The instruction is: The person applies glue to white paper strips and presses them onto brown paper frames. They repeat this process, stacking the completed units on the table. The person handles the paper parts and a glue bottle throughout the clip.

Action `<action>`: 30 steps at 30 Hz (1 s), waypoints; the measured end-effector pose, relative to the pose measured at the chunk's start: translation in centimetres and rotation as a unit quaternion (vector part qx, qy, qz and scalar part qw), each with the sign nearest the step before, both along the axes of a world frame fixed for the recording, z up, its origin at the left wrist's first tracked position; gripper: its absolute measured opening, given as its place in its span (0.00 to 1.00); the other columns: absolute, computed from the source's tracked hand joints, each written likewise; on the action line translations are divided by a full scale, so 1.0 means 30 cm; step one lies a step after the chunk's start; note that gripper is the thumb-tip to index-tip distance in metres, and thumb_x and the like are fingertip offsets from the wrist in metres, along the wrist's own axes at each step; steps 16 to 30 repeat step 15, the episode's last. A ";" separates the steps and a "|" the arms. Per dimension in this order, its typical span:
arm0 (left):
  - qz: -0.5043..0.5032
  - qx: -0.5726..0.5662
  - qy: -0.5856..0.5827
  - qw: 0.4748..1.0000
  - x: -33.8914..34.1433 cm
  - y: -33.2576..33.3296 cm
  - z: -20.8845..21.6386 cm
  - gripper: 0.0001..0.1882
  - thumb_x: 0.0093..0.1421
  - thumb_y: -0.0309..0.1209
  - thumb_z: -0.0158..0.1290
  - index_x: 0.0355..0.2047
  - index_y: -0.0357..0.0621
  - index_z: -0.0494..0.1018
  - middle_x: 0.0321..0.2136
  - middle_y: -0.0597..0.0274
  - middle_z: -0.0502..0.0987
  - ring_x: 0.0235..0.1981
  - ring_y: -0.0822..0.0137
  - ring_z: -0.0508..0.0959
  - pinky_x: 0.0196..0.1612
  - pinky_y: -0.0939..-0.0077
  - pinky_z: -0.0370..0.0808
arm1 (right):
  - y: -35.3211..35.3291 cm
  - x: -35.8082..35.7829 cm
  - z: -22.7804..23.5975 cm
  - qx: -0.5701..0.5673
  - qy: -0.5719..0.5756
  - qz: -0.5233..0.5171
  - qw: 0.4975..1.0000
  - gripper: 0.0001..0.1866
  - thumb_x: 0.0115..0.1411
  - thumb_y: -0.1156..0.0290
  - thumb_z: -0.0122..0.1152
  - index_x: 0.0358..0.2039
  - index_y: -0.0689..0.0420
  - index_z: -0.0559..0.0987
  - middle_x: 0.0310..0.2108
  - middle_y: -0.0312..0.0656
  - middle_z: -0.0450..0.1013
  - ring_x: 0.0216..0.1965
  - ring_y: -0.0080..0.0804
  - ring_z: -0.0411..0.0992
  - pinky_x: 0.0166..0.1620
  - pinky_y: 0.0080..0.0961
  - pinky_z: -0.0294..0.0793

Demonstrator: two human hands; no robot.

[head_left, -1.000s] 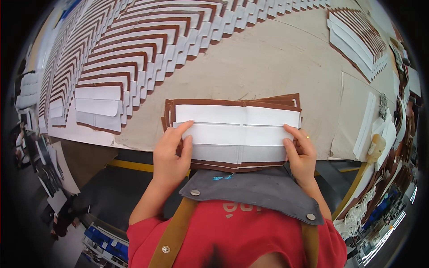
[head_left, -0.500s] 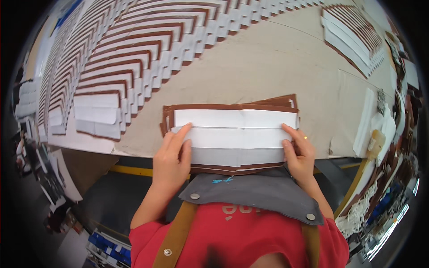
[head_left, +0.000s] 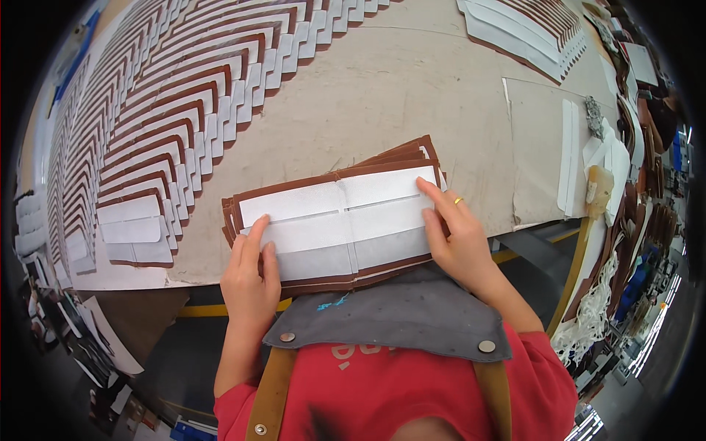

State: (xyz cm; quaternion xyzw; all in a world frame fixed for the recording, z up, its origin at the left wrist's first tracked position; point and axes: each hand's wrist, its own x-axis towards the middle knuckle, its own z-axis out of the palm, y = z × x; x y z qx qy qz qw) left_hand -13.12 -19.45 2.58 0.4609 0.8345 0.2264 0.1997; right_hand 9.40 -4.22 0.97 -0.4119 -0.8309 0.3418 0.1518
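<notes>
A stack of brown leather pieces (head_left: 334, 220) with white strips glued across the top one lies at the near edge of the cardboard-covered table (head_left: 382, 95). My left hand (head_left: 250, 275) presses flat on the stack's left end, fingers on a white strip. My right hand (head_left: 456, 235), a ring on one finger, presses on the right end with the fingertips on the upper white strip. Neither hand grips anything; both lie on the top piece.
Long overlapping rows of brown and white pieces (head_left: 162, 125) cover the table's left and far side. More such pieces (head_left: 522, 29) lie at the far right. A glue brush (head_left: 596, 191) and white strips (head_left: 568, 154) sit at the right edge.
The view has tilted, so the stack now looks slanted. My right fingers have slid up toward the stack's top right corner; my left hand stays on the left end.
</notes>
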 end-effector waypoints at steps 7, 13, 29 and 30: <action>-0.055 0.080 0.123 0.988 -0.014 0.050 -0.017 0.10 0.52 0.24 0.53 0.37 0.42 0.73 0.32 0.60 0.69 0.35 0.58 0.69 0.39 0.69 0.64 | 0.095 -0.050 0.020 0.045 0.036 0.013 0.998 0.11 0.53 0.76 0.54 0.38 0.58 0.73 0.33 0.42 0.67 0.34 0.39 0.67 0.36 0.32 0.68; -0.183 0.114 0.152 0.965 0.005 0.079 -0.074 0.10 0.50 0.29 0.56 0.35 0.47 0.74 0.42 0.65 0.71 0.43 0.65 0.68 0.46 0.65 0.59 | 0.143 -0.171 0.002 0.037 0.053 0.169 0.984 0.10 0.50 0.76 0.58 0.35 0.58 0.72 0.35 0.43 0.68 0.41 0.40 0.65 0.45 0.33 0.63; -0.173 0.096 0.161 0.967 0.005 0.072 -0.076 0.11 0.50 0.30 0.56 0.36 0.48 0.74 0.42 0.65 0.71 0.45 0.64 0.68 0.48 0.65 0.58 | 0.163 -0.182 -0.018 0.002 0.023 0.189 0.982 0.11 0.50 0.74 0.59 0.36 0.57 0.72 0.37 0.44 0.68 0.41 0.40 0.64 0.47 0.35 0.62; -0.173 0.096 0.161 0.967 0.005 0.072 -0.076 0.11 0.50 0.30 0.56 0.36 0.48 0.74 0.42 0.65 0.71 0.45 0.64 0.68 0.48 0.65 0.58 | 0.163 -0.182 -0.018 0.002 0.023 0.189 0.982 0.11 0.50 0.74 0.59 0.36 0.57 0.72 0.37 0.44 0.68 0.41 0.40 0.64 0.47 0.35 0.62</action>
